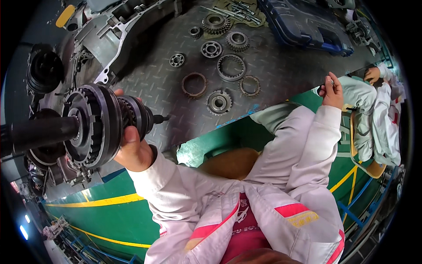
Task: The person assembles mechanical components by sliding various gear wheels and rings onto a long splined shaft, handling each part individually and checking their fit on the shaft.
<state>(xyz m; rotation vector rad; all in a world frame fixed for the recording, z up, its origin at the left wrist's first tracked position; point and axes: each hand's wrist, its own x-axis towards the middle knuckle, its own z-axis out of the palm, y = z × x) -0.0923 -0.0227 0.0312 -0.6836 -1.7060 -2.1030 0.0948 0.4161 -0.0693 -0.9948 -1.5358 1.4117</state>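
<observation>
My left hand (134,149) is wrapped round a transmission shaft assembly (99,125), a dark metal shaft with several stacked gears. The thumb shows on the near side, and most of the other fingers are hidden behind the gears. The shaft's thick end points to the left, its thin tip to the right over the table. My right hand (332,92) is raised by the table's right edge, its fingers drawn together; whatever they hold, if anything, is too small to tell. Between the hands lie a toothed hub (219,102), a brown ring (194,94) and a smaller toothed ring (259,86).
Farther back on the dark tread-plate table (151,75) are a large ring gear (241,67), bearings (211,49) and gears (215,23). A grey housing (99,37) stands at the far left, a blue case (307,26) at the far right. Another person (373,105) sits at the right.
</observation>
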